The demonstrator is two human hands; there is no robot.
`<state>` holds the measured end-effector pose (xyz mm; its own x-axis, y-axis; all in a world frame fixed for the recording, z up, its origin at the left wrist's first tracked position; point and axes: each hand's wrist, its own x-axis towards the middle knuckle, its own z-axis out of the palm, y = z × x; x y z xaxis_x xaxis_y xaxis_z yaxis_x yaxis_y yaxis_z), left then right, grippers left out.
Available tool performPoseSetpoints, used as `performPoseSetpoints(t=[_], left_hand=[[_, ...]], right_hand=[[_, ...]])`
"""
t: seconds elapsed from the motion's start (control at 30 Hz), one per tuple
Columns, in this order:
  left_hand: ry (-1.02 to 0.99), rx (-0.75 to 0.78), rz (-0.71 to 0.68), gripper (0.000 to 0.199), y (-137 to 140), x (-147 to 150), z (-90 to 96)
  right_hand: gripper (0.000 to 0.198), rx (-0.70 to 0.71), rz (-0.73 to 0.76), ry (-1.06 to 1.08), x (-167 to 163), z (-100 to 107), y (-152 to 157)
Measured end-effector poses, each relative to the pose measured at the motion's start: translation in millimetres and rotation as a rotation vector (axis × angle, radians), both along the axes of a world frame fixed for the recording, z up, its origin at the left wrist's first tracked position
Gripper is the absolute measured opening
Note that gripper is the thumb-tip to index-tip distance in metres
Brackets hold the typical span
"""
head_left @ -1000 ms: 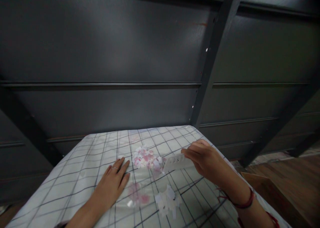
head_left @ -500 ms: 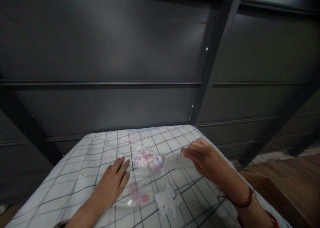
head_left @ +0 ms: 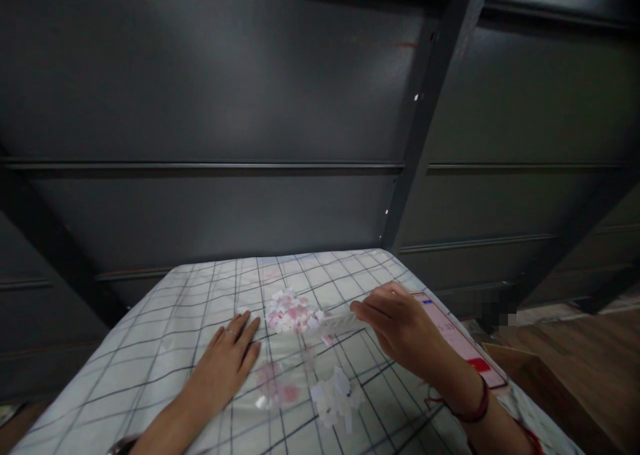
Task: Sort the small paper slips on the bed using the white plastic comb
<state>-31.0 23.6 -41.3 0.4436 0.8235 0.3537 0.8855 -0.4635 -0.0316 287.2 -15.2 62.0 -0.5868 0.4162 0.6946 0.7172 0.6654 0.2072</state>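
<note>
My left hand (head_left: 233, 348) lies flat on the checked cloth with its fingers a little spread and nothing in it. A ring is on one finger. In my right hand (head_left: 387, 318) the fingers are pinched on a flat white plastic piece with holes (head_left: 340, 323), its far end reaching the heap of pink and white paper scraps (head_left: 293, 312). The plastic piece is partly smeared by motion. Closer to me lie a second pile of white paper scraps (head_left: 336, 398) and a clear plastic sheet or bag with pink patches (head_left: 277, 385).
White cloth with dark grid lines (head_left: 200, 302) covers the table. A phone with a lit pinkish screen (head_left: 457, 342) lies at the right edge, partly behind my right forearm. Dark metal panels (head_left: 240, 208) rise behind the table. A cardboard box (head_left: 545, 382) stands to the right, below.
My right hand has moved left with the plastic piece, pushing it closer to the scrap heap. The phone now shows beside my forearm. My left hand has stayed put.
</note>
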Motion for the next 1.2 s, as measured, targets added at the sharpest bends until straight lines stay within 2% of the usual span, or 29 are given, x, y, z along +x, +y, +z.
performPoseSetpoints(t=[0.07,0.23,0.43,0.63,0.87,1.07,1.2], left_hand=[[-0.004,0.003,-0.002,0.044,0,0,0.2],[-0.004,-0.010,-0.005,0.044,-1,1,1.7],[-0.001,-0.004,0.003,0.043,-1,1,2.6],[0.019,-0.031,0.003,0.046,-2,2,3.7],[0.005,-0.019,0.010,0.043,-2,3,5.0],[-0.011,-0.016,0.002,0.044,-2,1,3.5],[-0.021,-0.005,0.008,0.043,-2,2,3.0]], right_hand=[[0.026,0.021,-0.023,0.004,1,2,0],[0.025,-0.127,-0.022,-0.038,-6,3,-4],[0.022,-0.095,0.015,0.021,-2,9,-8],[0.022,-0.241,-0.054,-0.027,8,16,-9],[0.023,-0.146,0.061,-0.022,-11,7,-8],[0.022,-0.179,0.043,-0.016,-2,11,-9],[0.023,-0.166,0.089,-0.026,-11,8,-10]])
